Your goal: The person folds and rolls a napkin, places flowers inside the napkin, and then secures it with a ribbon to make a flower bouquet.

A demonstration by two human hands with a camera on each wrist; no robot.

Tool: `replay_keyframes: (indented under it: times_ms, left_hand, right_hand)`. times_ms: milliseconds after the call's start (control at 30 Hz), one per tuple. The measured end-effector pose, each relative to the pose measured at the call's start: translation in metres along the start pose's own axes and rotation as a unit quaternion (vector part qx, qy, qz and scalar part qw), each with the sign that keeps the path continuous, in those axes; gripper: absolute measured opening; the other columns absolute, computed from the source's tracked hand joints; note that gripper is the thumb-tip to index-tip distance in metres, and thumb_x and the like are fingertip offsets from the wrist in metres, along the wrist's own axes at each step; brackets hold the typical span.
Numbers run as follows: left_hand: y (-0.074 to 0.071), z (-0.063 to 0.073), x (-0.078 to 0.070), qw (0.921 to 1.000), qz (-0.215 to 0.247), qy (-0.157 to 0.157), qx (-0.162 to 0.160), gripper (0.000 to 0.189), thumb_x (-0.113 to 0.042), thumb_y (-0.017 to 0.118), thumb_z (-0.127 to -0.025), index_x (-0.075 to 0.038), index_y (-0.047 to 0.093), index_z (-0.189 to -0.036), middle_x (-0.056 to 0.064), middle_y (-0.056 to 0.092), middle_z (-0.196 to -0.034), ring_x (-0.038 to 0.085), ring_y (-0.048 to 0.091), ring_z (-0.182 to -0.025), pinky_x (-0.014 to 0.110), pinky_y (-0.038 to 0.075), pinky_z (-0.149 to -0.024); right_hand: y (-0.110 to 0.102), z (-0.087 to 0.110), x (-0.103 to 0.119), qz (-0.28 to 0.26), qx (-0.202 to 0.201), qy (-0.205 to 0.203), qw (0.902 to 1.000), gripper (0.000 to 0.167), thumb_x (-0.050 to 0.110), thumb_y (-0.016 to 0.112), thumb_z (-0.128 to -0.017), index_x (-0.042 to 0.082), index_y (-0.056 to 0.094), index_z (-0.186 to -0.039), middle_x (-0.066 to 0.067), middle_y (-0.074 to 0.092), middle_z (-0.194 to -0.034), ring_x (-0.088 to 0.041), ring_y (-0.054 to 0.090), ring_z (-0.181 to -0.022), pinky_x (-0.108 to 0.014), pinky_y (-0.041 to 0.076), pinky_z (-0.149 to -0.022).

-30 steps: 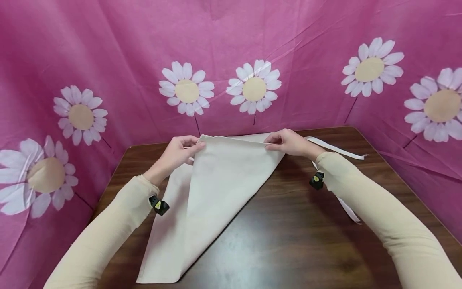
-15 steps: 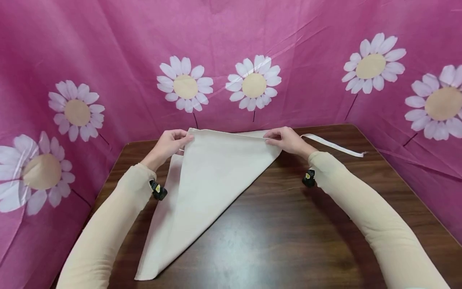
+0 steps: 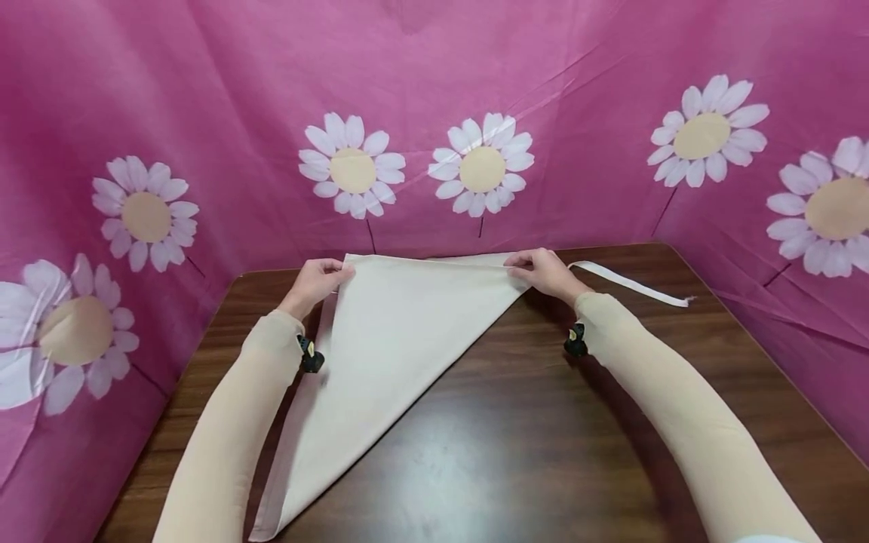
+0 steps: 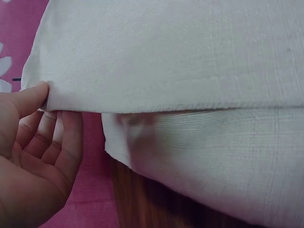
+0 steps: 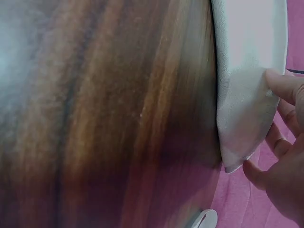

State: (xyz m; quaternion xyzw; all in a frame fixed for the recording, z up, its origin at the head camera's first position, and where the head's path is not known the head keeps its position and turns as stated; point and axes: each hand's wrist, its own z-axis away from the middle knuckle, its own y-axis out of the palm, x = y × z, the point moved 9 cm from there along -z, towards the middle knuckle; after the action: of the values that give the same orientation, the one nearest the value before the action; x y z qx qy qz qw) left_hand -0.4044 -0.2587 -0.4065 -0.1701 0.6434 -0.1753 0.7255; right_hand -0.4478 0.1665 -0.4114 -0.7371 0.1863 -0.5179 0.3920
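A cream cloth (image 3: 400, 332) is folded over diagonally, its long slanted edge facing me and to the right. At its far left corner my left hand (image 3: 312, 286) pinches the top layer. The left wrist view shows the thumb of that hand (image 4: 40, 175) on top of the cloth (image 4: 166, 57) and its fingers beneath; a lower layer (image 4: 228, 161) shows under the hem. My right hand (image 3: 548, 274) pinches the far edge near the right corner. In the right wrist view, thumb and fingers of this hand (image 5: 289, 185) lie about the cloth's narrow end (image 5: 247, 99).
A white strap (image 3: 631, 283) lies behind and right of the right hand. The brown wooden table (image 3: 529, 422) extends in front of the cloth. Pink curtains with daisies (image 3: 352, 170) stand around the table's back and sides.
My left hand has drawn the top layer's corner leftward, covering more of the lower layer. My right hand has kept its place at the far right edge.
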Motion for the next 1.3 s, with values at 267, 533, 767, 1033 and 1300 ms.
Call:
replay_keyframes:
  times_ms: [267, 533, 767, 1033, 1300]
  left_hand:
    - [0.003, -0.007, 0.020, 0.9991, -0.025, -0.032, -0.011, 0.040, -0.025, 0.067, -0.100, 0.004, 0.066, -0.127, 0.018, 0.063, -0.121, 0.018, 0.062, -0.091, 0.033, 0.057, -0.078]
    - [0.004, -0.017, 0.036, 0.9965, -0.048, -0.067, -0.008, 0.045, -0.024, 0.068, -0.099, 0.004, 0.062, -0.134, 0.019, 0.058, -0.134, 0.022, 0.061, -0.105, 0.032, 0.056, -0.083]
    - [-0.001, -0.020, 0.038, 0.9943, -0.080, -0.065, -0.023, 0.045, -0.025, 0.069, -0.098, 0.005, 0.063, -0.131, 0.020, 0.061, -0.130, 0.024, 0.061, -0.105, 0.029, 0.056, -0.078]
    - [-0.014, -0.027, 0.035, 0.9791, -0.193, -0.034, -0.055, 0.031, -0.027, 0.070, -0.094, 0.002, 0.075, -0.102, 0.007, 0.068, -0.086, 0.029, 0.061, -0.088, 0.042, 0.052, -0.085]
    - [-0.012, -0.035, 0.049, 0.9848, -0.150, -0.084, -0.021, 0.033, -0.020, 0.071, -0.088, -0.012, 0.052, -0.062, -0.005, 0.037, -0.053, 0.015, 0.041, -0.053, 0.033, 0.043, -0.062]
  right_hand:
    - [0.008, 0.000, -0.021, 0.023, 0.031, 0.015, 0.9992, 0.020, 0.010, 0.068, -0.098, 0.000, 0.072, -0.115, -0.016, 0.073, -0.106, -0.034, 0.063, -0.110, -0.050, 0.041, -0.106]
    - [0.009, -0.007, -0.027, 0.035, 0.011, 0.012, 0.9993, 0.020, 0.008, 0.068, -0.098, 0.000, 0.072, -0.115, -0.018, 0.072, -0.109, -0.036, 0.062, -0.113, -0.050, 0.040, -0.107]
    - [0.010, -0.013, -0.025, 0.038, 0.004, 0.028, 0.9989, 0.020, 0.009, 0.065, -0.097, 0.002, 0.073, -0.115, -0.017, 0.072, -0.111, -0.032, 0.062, -0.105, -0.047, 0.046, -0.096]
    - [0.009, -0.026, -0.025, 0.079, -0.003, 0.035, 0.9963, 0.023, 0.010, 0.059, -0.099, 0.006, 0.071, -0.118, -0.017, 0.070, -0.119, -0.035, 0.060, -0.113, -0.058, 0.043, -0.096]
    - [0.013, -0.036, -0.036, 0.098, 0.016, 0.063, 0.9931, 0.025, 0.011, 0.057, -0.101, 0.006, 0.071, -0.120, -0.017, 0.066, -0.127, -0.036, 0.057, -0.117, -0.064, 0.040, -0.094]
